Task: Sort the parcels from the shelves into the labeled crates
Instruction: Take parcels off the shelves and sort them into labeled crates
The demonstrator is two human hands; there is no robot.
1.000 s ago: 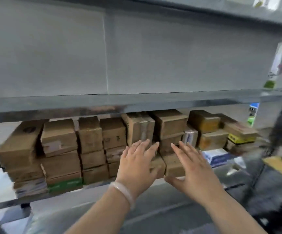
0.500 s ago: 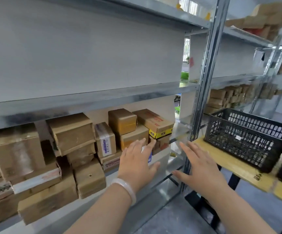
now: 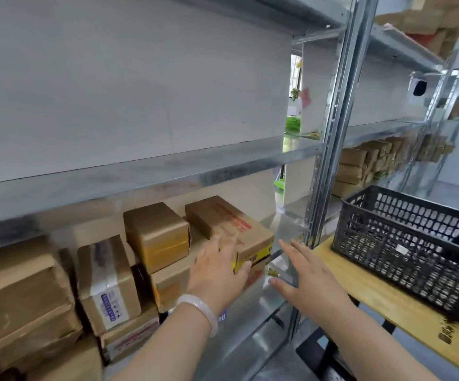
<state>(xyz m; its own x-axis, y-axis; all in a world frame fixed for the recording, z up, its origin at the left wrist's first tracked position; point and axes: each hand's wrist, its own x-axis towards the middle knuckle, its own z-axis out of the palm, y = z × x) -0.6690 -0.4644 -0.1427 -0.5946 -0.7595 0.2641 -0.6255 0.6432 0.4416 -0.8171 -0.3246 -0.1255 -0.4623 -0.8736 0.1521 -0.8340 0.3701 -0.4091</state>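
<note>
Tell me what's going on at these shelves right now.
A person is picking parcels off a metal shelf to sort. Their left hand lies open against the cardboard box with yellow tape at the right end of the row. The right hand is open beside it, touching nothing. Nothing is lifted yet. A black plastic crate waits on the wooden table to the right.

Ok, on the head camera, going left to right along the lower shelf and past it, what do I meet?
Parcel with the blue-printed label → plain brown box on top → left hand on the yellow-edged parcel → right hand, open over bare shelf → steel upright → black crate on the wooden table.
</note>
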